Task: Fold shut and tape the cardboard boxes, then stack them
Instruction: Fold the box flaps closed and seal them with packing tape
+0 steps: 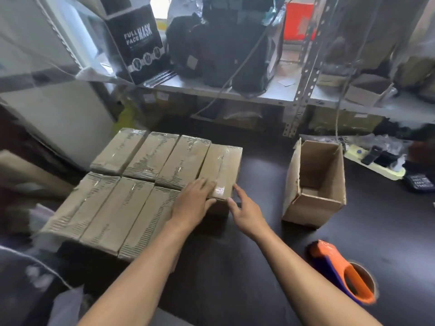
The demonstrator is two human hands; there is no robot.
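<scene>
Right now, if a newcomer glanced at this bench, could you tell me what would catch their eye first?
Most likely the block of taped cardboard boxes packed side by side at centre left, with the left hand lying flat on the nearest right one and the right hand open beside it. To the right an open empty box stands on the dark table, and an orange tape dispenser lies at the lower right.

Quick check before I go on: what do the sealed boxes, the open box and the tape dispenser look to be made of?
Sealed boxes: brown corrugated cardboard, flutes showing through a worn face, under glossy clear tape that glints. Open box: plain matte corrugated cardboard, no tape visible. Tape dispenser: apparently moulded plastic, smooth orange with a dark blue part; its roll has a brown, probably cardboard, core.
</scene>
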